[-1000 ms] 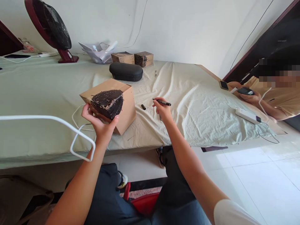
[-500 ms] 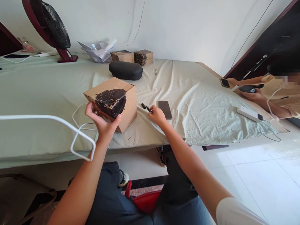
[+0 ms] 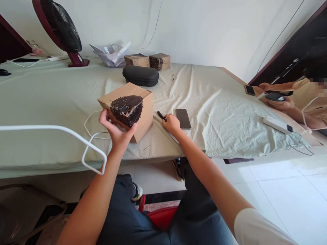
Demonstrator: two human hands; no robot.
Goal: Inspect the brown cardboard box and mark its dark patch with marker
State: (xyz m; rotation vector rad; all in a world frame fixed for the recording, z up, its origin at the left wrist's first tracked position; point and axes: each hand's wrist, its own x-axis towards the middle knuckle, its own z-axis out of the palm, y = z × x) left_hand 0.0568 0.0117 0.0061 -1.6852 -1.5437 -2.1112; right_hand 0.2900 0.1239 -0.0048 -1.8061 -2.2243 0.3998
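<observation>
Cardboard box [image 3: 146, 117] and black marker [image 3: 160, 115] at a cloth-covered counter [image 3: 217, 126]. The box stands near the front edge of the counter, turned with one corner toward the viewer; a dense dark patch [image 3: 127, 109] of scribbled strokes covers its upper near corner. Its inside is hidden. The left hand [image 3: 118, 132] is clamped on the box at this corner, thumb and fingers spread on either side of the patch. The right hand [image 3: 172, 123], fingers closed together on the marker, is to the right of the box and apart from it. A phone [image 3: 183, 118] lies flat just beside the right hand. Behind the box lies an oblong black case [image 3: 141, 76], its contents not visible. Farther back, near the wall, a translucent plastic basket [image 3: 108, 61] holds papers and other pale items. Beside it sit a small carton [image 3: 136, 61] and a second carton [image 3: 163, 62], the latter darkly marked at one corner.
</observation>
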